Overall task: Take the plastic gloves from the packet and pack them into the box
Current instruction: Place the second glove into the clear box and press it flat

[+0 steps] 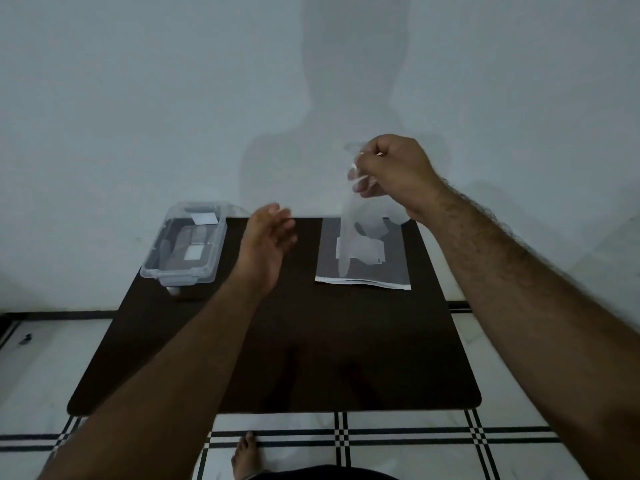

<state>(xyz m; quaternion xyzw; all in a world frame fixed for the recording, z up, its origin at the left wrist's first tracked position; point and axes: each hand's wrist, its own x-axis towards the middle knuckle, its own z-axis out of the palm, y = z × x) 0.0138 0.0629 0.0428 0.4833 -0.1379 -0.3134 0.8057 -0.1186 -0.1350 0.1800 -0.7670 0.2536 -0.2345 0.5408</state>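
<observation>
Clear, thin plastic hangs from our right hand (391, 171), which is raised above the far right of the table with the fingers curled into a pinch on the top of one plastic glove (349, 233); the film droops limp and wrinkled, its lower end over the packet (363, 271). Our left hand (265, 244) hovers lower, near the table's middle, palm turned inward, fingers loosely spread and slightly blurred, holding nothing. Both forearms are bare. The packet lies flat on the dark, smooth table (311, 341), a translucent rectangle with a white strip along its near edge. The box (183, 247), a clear hard-plastic tub with rounded corners, sits at the far left corner, lidless, with pale contents we cannot make out.
</observation>
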